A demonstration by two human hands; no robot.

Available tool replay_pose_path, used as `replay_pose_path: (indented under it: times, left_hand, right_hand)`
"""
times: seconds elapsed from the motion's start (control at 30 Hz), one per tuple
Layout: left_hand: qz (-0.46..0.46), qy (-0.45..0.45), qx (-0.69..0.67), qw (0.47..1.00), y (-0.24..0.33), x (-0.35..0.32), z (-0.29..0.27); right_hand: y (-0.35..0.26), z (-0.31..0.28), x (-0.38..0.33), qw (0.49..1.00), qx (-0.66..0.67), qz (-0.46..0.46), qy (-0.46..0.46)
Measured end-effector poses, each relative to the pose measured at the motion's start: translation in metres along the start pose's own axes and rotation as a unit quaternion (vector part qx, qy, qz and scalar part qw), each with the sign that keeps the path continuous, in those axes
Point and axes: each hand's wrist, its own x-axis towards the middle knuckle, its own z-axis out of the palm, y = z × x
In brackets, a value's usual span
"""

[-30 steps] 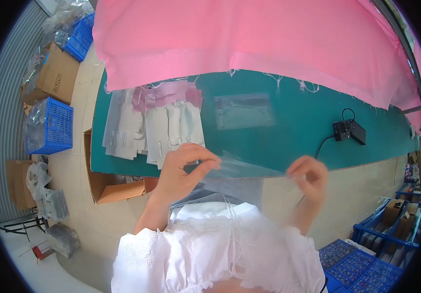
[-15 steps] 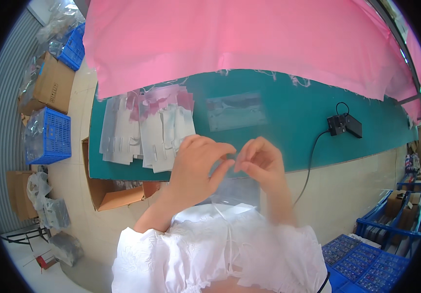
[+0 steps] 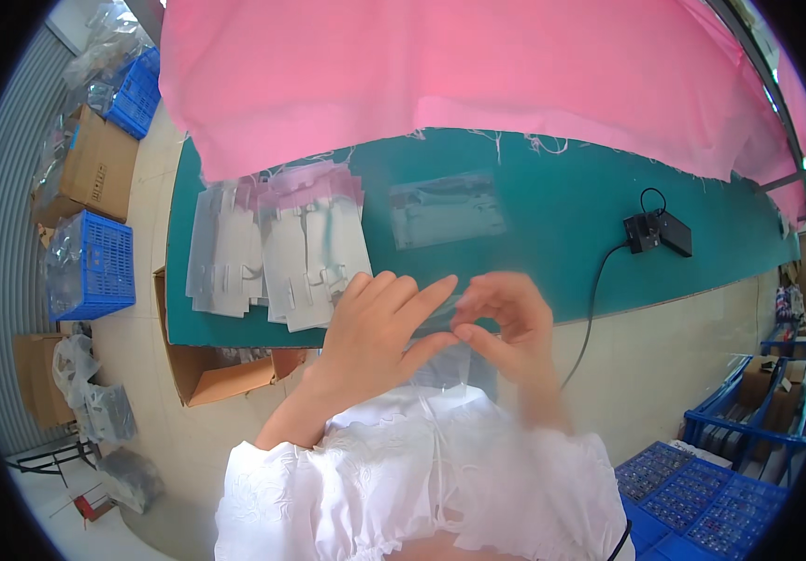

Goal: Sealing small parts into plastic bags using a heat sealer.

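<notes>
My left hand (image 3: 375, 327) is raised over the table's near edge, its index finger stretched out and its thumb apart from it. Close against its thumb tip, my right hand (image 3: 510, 323) has curled fingers and a bent thumb at what looks like the edge of a clear plastic bag (image 3: 457, 366). The bag hangs down in front of my white top and is hard to make out. Beyond my hands, another flat clear plastic bag (image 3: 448, 210) lies on the green table (image 3: 562, 234). To the left are two overlapping piles of white-and-pink packets (image 3: 314, 248) (image 3: 227, 248) in clear sleeves.
Pink cloth (image 3: 440, 65) hangs over the table's far side. A black adapter with a cable (image 3: 644, 234) sits at the right. Under the left edge stands an open cardboard box (image 3: 230, 379). Blue crates (image 3: 94, 266) line the left floor; blue compartment trays (image 3: 692, 500) are at lower right.
My left index finger and thumb have spread apart. The right hand has shifted slightly to the right, and both thumb tips have come lower and close together.
</notes>
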Motion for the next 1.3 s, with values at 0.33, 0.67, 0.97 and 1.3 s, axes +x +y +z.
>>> replay_pose_path:
  times: [0.33, 0.67, 0.97, 1.3]
  left_hand:
    - [0.009, -0.012, 0.035, 0.999, 0.004, -0.001, -0.002]
    - [-0.001, -0.044, -0.004, 0.999, 0.006, -0.004, -0.003]
    - [-0.008, -0.12, -0.021, 0.993, -0.001, -0.011, -0.006]
    - [-0.043, -0.162, -0.051, 0.984, -0.009, -0.015, -0.012]
  right_hand:
    - [-0.004, -0.004, 0.002, 0.952, -0.264, -0.152, -0.012]
    - [-0.001, -0.007, 0.001, 0.961, -0.227, -0.149, -0.055]
    - [-0.001, -0.01, 0.001, 0.967, -0.217, -0.104, -0.089]
    - [-0.002, -0.012, 0.0, 0.974, -0.202, -0.057, -0.089]
